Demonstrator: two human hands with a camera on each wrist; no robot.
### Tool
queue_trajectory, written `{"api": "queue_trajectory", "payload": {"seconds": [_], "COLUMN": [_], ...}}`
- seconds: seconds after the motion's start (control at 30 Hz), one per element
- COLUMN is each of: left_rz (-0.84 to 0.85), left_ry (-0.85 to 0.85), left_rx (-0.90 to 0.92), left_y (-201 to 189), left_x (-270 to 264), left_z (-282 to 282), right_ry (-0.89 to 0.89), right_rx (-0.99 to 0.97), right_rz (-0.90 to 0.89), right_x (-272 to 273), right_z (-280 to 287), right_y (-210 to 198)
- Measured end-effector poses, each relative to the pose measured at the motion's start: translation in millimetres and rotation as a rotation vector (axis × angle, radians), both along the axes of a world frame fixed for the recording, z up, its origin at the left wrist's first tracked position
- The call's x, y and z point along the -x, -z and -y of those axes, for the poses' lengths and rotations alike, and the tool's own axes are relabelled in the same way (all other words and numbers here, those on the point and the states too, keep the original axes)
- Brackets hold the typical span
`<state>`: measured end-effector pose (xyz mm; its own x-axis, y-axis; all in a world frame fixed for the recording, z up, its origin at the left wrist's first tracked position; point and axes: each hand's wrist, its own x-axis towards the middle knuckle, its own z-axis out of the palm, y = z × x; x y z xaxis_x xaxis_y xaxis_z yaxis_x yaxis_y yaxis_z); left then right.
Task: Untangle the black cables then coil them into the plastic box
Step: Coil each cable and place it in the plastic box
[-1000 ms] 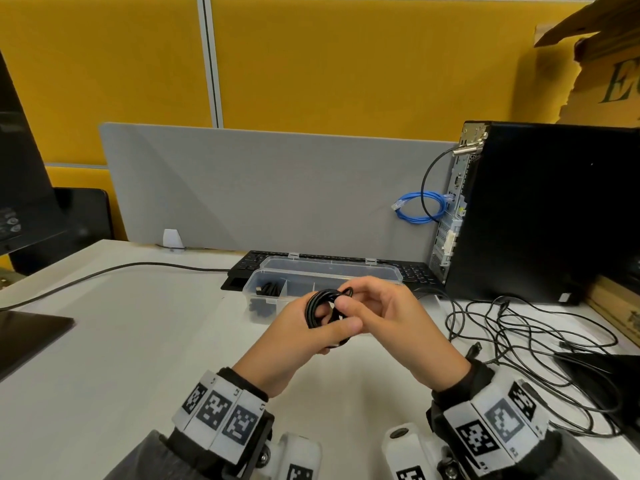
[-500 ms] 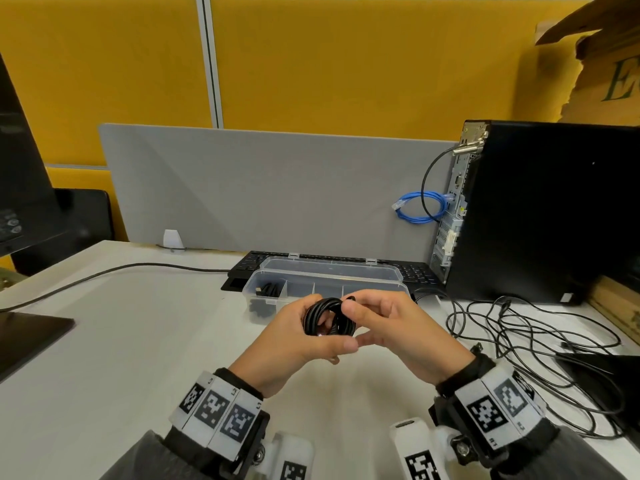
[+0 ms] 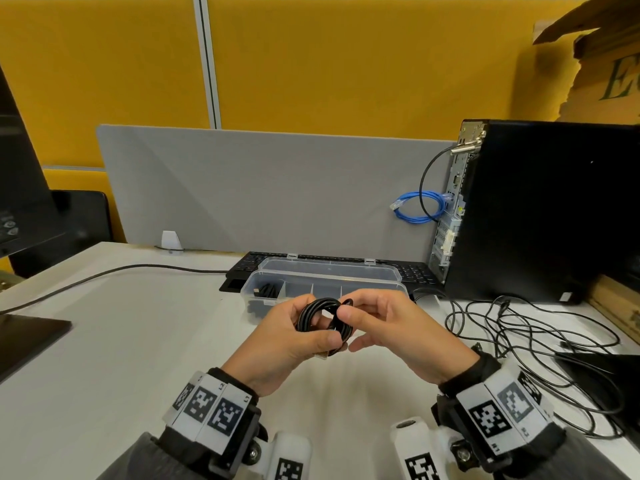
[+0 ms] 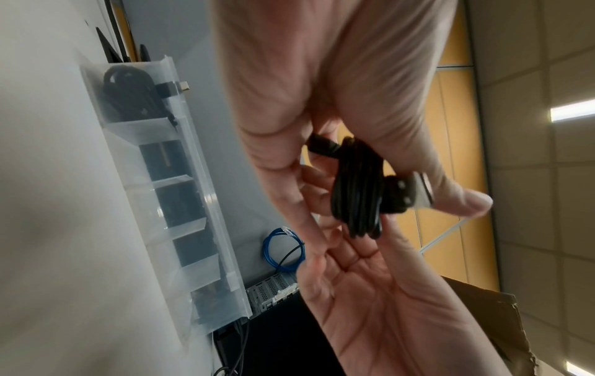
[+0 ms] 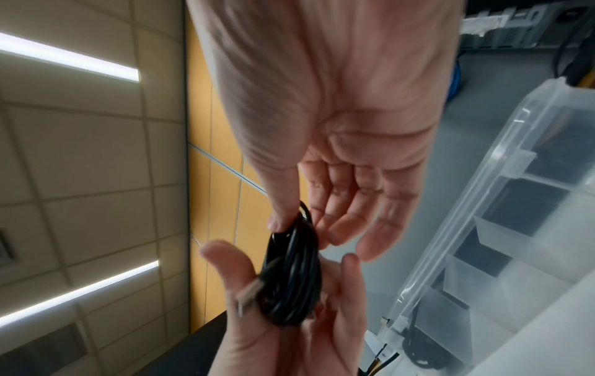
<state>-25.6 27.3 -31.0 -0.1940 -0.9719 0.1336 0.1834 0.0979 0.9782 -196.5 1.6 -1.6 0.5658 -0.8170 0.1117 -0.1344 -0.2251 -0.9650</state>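
Note:
A small coiled black cable (image 3: 320,318) is held above the desk in front of the clear plastic box (image 3: 329,271). My left hand (image 3: 323,341) grips the coil's lower part, its thumb over a metal plug (image 4: 418,190). My right hand (image 3: 348,308) pinches the coil's right edge between thumb and index finger, the other fingers spread loosely. In the right wrist view the coil (image 5: 293,274) lies across the left fingers. Another coiled black cable (image 3: 266,291) sits in the box's left compartment. A tangle of loose black cables (image 3: 519,334) lies on the desk to the right.
A black keyboard (image 3: 412,271) lies behind the box, under its raised lid. A black computer tower (image 3: 540,209) with a blue cable (image 3: 419,207) stands at the right. A grey divider (image 3: 263,188) lines the back. A black wire (image 3: 104,275) crosses the left of the white desk (image 3: 138,341).
Both hands have come slightly lower and nearer with the coil. My right hand has slid from over the coil to its right edge, and its fingers have loosened.

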Motion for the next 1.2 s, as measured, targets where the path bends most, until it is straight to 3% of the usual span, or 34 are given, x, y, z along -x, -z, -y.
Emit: {"api": "queue_trajectory", "payload": {"seconds": [0.1, 0.2, 0.4, 0.5, 0.6, 0.93, 1.2], "left_rz": [-0.083, -0.064, 0.019, 0.042, -0.041, -0.128, 0.066], "left_ry": [-0.031, -0.032, 0.05, 0.116, 0.151, 0.084, -0.049], "left_rx": [-0.034, -0.037, -0.004, -0.007, -0.059, -0.114, 0.059], "left_y": [0, -1, -3, -6, -7, -10, -8], "left_x": [2, 3, -1, -2, -5, -1, -1], "left_z": [0, -1, -4, -7, -7, -6, -6], "right_ry": [0.043, 0.096, 0.09, 0.018, -0.031, -0.148, -0.175], "right_rx": [0.008, 0.072, 0.199, 0.121, 0.027, -0.306, -0.301], "right_rz": [0.064, 0.1, -0.055, -0.063, -0.044, 0.146, 0.162], "right_x": [-3, -7, -8, -6, -3, -2, -2], "right_z": [-1, -2, 0, 0, 2, 7, 8], "right_y": [1, 3, 7, 7, 6, 13, 14]}}
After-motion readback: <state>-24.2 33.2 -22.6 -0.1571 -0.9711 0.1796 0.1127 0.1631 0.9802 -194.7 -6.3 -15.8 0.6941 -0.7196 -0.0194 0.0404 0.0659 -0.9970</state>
